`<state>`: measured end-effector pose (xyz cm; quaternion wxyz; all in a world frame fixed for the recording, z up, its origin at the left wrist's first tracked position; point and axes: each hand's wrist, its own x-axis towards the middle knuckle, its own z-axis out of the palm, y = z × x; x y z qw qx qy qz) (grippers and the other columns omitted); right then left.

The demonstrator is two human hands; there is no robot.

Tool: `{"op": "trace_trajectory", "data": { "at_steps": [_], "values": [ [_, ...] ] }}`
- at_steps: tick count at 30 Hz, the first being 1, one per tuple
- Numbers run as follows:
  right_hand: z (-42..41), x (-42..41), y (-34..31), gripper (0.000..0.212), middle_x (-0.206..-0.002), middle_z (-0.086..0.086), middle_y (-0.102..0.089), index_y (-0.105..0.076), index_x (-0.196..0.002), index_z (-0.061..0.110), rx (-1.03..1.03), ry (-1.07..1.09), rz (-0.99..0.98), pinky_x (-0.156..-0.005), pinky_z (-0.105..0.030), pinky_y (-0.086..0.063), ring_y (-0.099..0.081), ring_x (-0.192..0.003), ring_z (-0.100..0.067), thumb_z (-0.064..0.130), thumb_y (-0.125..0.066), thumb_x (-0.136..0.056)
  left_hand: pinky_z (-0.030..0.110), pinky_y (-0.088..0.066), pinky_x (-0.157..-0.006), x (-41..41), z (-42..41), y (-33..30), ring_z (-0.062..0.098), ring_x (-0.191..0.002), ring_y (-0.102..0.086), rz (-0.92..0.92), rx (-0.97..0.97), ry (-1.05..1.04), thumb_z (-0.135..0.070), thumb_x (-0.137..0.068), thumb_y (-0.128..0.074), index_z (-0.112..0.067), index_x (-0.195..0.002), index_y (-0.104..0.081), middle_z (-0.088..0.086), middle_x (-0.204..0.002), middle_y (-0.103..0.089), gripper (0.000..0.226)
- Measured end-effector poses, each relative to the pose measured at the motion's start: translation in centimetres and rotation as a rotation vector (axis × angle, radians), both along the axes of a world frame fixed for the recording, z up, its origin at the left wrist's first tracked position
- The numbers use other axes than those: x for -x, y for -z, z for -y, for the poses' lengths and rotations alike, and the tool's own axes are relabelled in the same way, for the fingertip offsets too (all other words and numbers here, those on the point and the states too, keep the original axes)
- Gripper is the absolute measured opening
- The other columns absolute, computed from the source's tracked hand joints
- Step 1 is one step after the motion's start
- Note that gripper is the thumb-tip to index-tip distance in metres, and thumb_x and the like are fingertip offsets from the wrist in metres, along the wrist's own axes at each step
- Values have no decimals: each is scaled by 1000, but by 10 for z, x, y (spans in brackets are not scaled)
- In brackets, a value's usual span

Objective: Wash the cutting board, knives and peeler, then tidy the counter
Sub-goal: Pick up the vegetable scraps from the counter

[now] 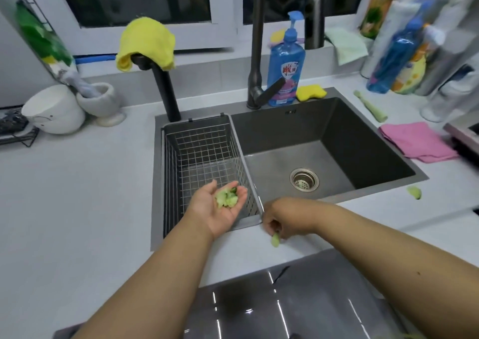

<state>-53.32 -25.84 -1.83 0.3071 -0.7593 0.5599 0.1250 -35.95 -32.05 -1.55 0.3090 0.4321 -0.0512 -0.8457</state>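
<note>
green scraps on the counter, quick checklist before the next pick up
1. Left hand cupped palm up, pile of scraps resting in it: ok.
2. Right hand fingertips on the scrap by the sink's front edge: ok; firm pinch: cannot tell.
3. Room left in the left palm: ok.
4. Counter free of scraps: not ok, one piece lies right of the sink, a long peel farther back.
5. Bin for scraps in view: not ok.

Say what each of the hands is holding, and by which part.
The left hand cups a pile of green vegetable scraps in its upturned palm. The right hand pinches one green scrap by its upper end, at the counter's surface.
</note>
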Motion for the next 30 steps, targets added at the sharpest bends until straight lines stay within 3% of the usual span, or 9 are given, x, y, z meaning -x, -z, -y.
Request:
{"op": "trace_trajectory", "data": {
  "at_steps": [3, 8, 11, 13, 17, 21, 24, 26, 30],
  "values": [
    [-1, 7, -1, 12, -82, 2, -62, -67, -84, 14, 63, 43, 34, -64, -25, -38, -53, -74, -13, 6, -68, -75, 41, -58, -71, 10, 0, 1, 27, -86, -62, 33, 12, -25, -33, -103, -35, 8, -104, -61, 24, -97, -62, 48],
    [9, 43, -53, 15, -62, 15, -58, -69, -80, 19, 323, 393, 311, -50, -4, -38, -54, -49, 4, 4, -67, -80, 41, -57, -74, 49, -11, 0, 27, -83, -60, 47, 4, 60, -33, -103, -34, 7, -105, -59, 23, -96, -61, 48],
    [9, 53, -78, 13, -73, 13, -63, -74, -88, 17, 325, 304, 295, -55, -4, -41, -56, -58, 5, 8, -70, -81, 42, -54, -85, 81, -23, -7, 28, -87, -61, -79, -8, 136, -32, -102, -32, 6, -107, -60, 22, -94, -66, 47],
    [4, 65, -80, 17, -80, 14, -63, -75, -94, 21, 327, 260, 225, -58, -4, -39, -55, -65, 3, 12, -70, -80, 42, -56, -83, 101, -30, -11, 29, -92, -61, -165, -16, 168, -30, -102, -33, 5, -104, -62, 21, -94, -68, 45],
    [-14, 118, -77, 15, -73, 15, -60, -73, -87, 20, 471, 526, 272, -64, -11, -39, -55, -66, 2, 8, -72, -78, 46, -56, -67, 126, -33, -14, 30, -83, -60, -120, -25, 224, -28, -102, -37, 10, -97, -61, 25, -83, -66, 45],
    [-42, 154, -50, 17, -72, 11, -59, -63, -73, 27, 234, 558, 6, -59, -18, -38, -57, -72, -10, 13, -73, -77, 45, -55, -65, 141, -34, -12, 30, -81, -59, -61, -19, 242, -30, -102, -38, 11, -97, -60, 26, -91, -62, 46],
    [-58, 155, -26, 21, -73, 13, -53, -65, -89, 25, 61, 500, -89, -57, -20, -38, -54, -76, -14, 18, -76, -73, 45, -56, -65, 151, -37, -7, 30, -79, -58, -49, -30, 253, -30, -101, -39, 11, -95, -59, 25, -90, -61, 46],
    [-63, 152, -12, 27, -78, 10, -55, -61, -93, 24, 30, 463, -114, -58, -24, -39, -53, -76, -15, 16, -75, -71, 45, -57, -62, 156, -37, -4, 30, -79, -59, -29, -31, 267, -30, -101, -39, 10, -96, -59, 25, -88, -61, 45],
    [-65, 153, 3, 21, -81, 5, -57, -56, -84, 23, 89, 465, -85, -62, -27, -41, -51, -73, -17, 8, -64, -71, 44, -57, -61, 165, -39, 0, 30, -78, -59, 12, -30, 277, -31, -101, -39, 9, -97, -59, 24, -87, -62, 45]
  ]
}}
